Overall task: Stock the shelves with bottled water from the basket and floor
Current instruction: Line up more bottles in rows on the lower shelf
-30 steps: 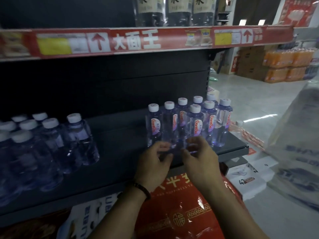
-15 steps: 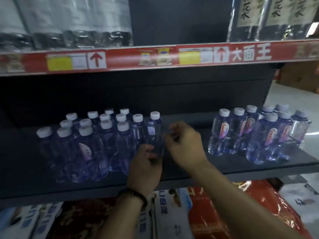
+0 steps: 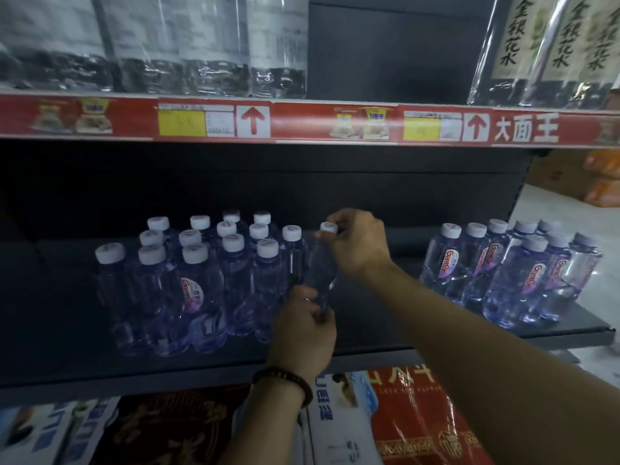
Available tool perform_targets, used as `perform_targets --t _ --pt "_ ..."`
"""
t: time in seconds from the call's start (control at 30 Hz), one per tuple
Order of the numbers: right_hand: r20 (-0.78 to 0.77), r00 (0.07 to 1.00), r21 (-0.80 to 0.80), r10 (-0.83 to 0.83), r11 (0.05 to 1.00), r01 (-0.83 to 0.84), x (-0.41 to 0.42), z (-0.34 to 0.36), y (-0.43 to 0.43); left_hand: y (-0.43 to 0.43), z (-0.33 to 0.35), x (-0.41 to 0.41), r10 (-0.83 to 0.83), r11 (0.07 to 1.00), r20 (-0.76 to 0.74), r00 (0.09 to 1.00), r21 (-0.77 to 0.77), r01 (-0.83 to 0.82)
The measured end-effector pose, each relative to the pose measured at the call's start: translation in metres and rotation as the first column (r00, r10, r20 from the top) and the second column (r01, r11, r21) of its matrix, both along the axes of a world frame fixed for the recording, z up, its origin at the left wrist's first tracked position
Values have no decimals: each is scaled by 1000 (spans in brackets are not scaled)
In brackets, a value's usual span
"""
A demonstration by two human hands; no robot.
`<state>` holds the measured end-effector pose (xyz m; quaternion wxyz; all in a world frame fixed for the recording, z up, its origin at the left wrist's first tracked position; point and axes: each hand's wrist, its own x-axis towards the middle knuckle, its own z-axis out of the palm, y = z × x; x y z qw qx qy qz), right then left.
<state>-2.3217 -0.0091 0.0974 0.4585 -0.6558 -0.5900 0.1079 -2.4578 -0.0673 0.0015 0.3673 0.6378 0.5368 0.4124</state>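
A small clear water bottle point(image 3: 321, 266) with a white cap stands tilted at the right edge of a cluster of several bottles point(image 3: 201, 276) on the dark shelf point(image 3: 385, 330). My right hand point(image 3: 360, 245) pinches its cap from the right. My left hand point(image 3: 307, 325), with a dark bead bracelet on the wrist, grips its base from below. A second group of several bottles point(image 3: 510, 273) with red-and-white labels stands at the shelf's right end.
A red price strip point(image 3: 302, 120) edges the shelf above, which carries large wrapped water bottles point(image 3: 167, 45) and labelled bottles point(image 3: 550, 45). Red and white packaged goods point(image 3: 402, 421) lie on the shelf below. Stacked boxes point(image 3: 600, 182) show beyond the shelf's right end.
The view swung left from the right-hand bottle group to the left cluster. Both hands moved there with it and now hold the tilted bottle by its cap and base.
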Motion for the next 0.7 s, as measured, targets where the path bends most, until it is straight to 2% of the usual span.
perform_targets --t 0.13,0.23,0.4,0.47,0.6,0.7 --pt "-29 994 4 108 994 -108 30 7 -8 0 -1 8 -17 1000 -1 1000 -5 17" --pt "27 976 -31 214 976 -213 54 2 -13 0 -1 19 -25 1000 -44 999 11 26" --pt "1 965 -68 263 963 -262 78 -5 -28 6 1 44 -105 993 -53 993 48 107" --pt "57 962 -53 268 963 -265 82 -5 -34 9 0 54 -150 988 -33 988 26 150" --pt "300 930 -5 212 975 -221 88 -8 -55 12 -10 73 -122 991 -40 992 48 124" --pt "332 928 55 168 979 -197 100 -12 -78 10 -12 89 -130 989 -45 991 68 133"
